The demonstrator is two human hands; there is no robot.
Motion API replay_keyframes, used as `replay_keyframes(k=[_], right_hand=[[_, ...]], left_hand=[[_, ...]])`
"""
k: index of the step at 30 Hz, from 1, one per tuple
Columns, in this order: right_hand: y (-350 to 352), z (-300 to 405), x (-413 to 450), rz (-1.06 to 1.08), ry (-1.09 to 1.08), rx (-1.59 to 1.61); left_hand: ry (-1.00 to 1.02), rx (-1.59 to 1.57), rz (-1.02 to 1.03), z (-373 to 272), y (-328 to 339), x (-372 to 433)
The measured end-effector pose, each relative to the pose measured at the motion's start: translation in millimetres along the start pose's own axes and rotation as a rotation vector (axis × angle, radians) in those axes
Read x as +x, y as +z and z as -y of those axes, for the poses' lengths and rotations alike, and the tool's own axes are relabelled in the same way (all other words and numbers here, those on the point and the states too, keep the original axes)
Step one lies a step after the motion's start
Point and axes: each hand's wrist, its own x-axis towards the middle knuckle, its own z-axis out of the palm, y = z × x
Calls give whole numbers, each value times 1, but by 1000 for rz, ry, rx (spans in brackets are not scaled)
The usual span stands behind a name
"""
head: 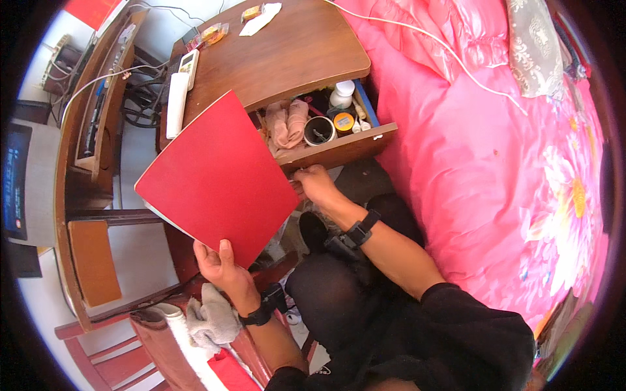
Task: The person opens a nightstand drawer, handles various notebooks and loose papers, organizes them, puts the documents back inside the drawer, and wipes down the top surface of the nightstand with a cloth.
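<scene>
My left hand grips the lower edge of a flat red folder or large book, thumb on top, and holds it tilted left of the drawer. My right hand is at the underside of the front of a pulled-out wooden drawer, its fingertips partly hidden there. Inside the drawer lie a folded pinkish cloth, a dark round container, a yellow-lidded jar, a white bottle and several small white-capped tubes.
Above the drawer is a brown wooden tabletop with a remote control, a white elongated object and wrapped snacks. A bed with pink bedding stands at right. Cloths lie on a red wooden chair at lower left.
</scene>
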Motion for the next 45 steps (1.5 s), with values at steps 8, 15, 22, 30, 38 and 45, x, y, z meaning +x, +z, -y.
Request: replay_keyframes(k=[8, 15, 22, 30, 38, 45], right_hand=[[3, 26, 11, 5, -9, 18], [8, 38, 35, -46, -39, 23], [16, 56, 63, -143, -108, 42], [11, 64, 93, -112, 17, 27], [2, 66, 103, -250, 102, 42], [-12, 78, 112, -66, 258, 286]], left_hand=[[-12, -2, -3, 3, 3, 8], [-49, 61, 42, 16, -1, 16], [-192, 199, 52, 9, 10, 29], [-354, 230, -16, -19, 23, 41], [-460, 400, -49, -40, 31, 46], [-437, 631, 140, -88, 37, 45]])
